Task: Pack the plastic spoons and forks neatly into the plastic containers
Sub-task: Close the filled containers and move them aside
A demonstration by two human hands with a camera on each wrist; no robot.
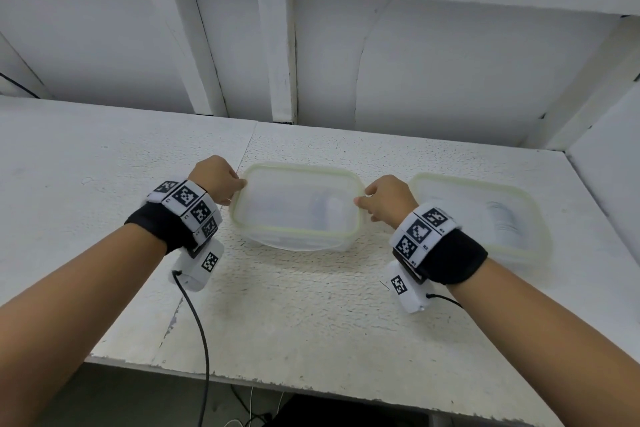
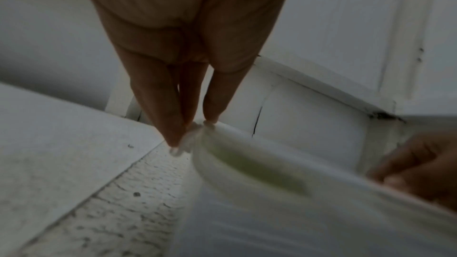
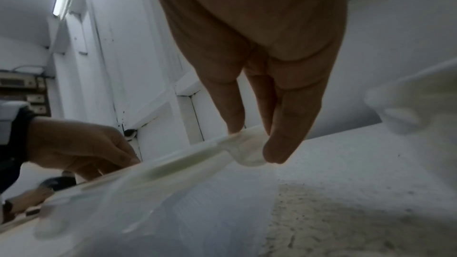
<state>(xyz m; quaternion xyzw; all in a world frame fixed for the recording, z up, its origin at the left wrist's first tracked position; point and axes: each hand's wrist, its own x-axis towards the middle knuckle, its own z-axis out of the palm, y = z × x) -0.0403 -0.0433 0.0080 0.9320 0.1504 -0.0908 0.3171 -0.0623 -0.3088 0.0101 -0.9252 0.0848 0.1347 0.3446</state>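
- The left hand (image 1: pixel 216 177) is pinching the left short end of a lid (image 1: pixel 298 199), thumb and fingers (image 2: pixel 173 134) closed on its edge tab.
- The right hand (image 1: pixel 388 199) is pinching the opposite short end, fingertips (image 3: pixel 279 149) clamped on that tab.
- The lid, clear with a pale green seal, is hanging level over the near box (image 1: pixel 294 243), its long axis running left to right across the surface (image 1: pixel 311 322).
- Pale cutlery is showing faintly through the lid, too blurred to tell spoons from forks.
- A second box (image 1: pixel 485 218) is sitting just right of the right hand, its own lid on, long axis also roughly left to right, with stacked pale cutlery dimly visible inside.
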